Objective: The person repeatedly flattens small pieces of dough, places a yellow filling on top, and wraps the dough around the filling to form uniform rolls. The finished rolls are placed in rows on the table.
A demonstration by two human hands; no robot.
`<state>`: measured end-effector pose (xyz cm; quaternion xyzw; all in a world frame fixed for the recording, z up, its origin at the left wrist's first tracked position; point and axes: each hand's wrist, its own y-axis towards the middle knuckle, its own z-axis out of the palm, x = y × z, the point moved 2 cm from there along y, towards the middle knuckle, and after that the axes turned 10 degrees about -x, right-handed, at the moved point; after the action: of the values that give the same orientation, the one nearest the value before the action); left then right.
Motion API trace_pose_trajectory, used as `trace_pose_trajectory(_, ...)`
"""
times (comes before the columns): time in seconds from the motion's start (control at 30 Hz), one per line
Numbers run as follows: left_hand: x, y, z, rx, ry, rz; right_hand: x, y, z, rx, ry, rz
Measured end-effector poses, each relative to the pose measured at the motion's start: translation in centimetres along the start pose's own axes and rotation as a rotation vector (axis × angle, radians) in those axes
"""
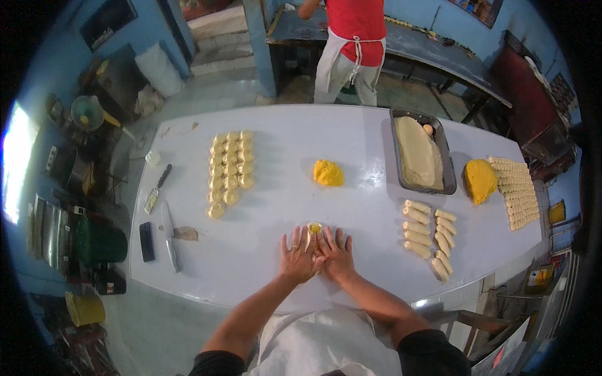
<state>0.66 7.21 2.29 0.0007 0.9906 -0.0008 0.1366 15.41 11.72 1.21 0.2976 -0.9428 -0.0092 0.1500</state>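
Observation:
A small piece of pale dough (311, 232) with yellow filling (315, 229) lies on the white table in front of me. My left hand (296, 257) rests flat against its left side, fingers spread. From the right, my right hand (337, 258) touches it, also with fingers apart. The thumbs meet over the dough and hide its lower part. Beyond my hands sits a lump of yellow filling (328, 173). Rows of round pale dough pieces (230, 169) stand to the left of it. Several rolled dough logs (416, 226) lie to my right.
A dark pan (450, 181) holds a dough slab (414, 145). Right of it are a larger yellow mound (480, 181) and rows of small dough pieces (517, 192). A knife (168, 230), grater (152, 199) and phone (146, 242) lie left. A person (355, 42) stands beyond the table.

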Motion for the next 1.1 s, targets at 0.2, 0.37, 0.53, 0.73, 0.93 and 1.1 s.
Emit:
trace_pose_trajectory(0.2,-0.4,0.6,-0.7,0.028,0.125,0.006,-0.6,0.5,-0.4,0.049,-0.007,-0.011)
trace_pose_trajectory(0.37,-0.2,-3.4,0.7,-0.032,-0.018,-0.062,-0.9,-2.7,-1.3,-0.018,0.074,-0.068)
trace_pose_trajectory(0.53,0.7,-1.7,0.2,-0.020,-0.041,-0.047,-2.5,0.2,-1.3,0.033,0.111,-0.079)
trace_pose_trajectory(0.73,2.6,3.5,0.7,-0.227,-0.243,-0.344,-4.4,7.1,0.1,-0.081,0.222,-0.088)
trace_pose_trajectory(0.93,3.9,3.1,1.7,-0.028,-0.361,-0.336,-5.8,6.1,0.9,-0.052,0.385,-0.239)
trace_pose_trajectory(1.1,3.2,3.4,-0.7,-0.037,-0.441,-0.382,-6.6,5.7,1.5,-0.045,0.615,-0.099)
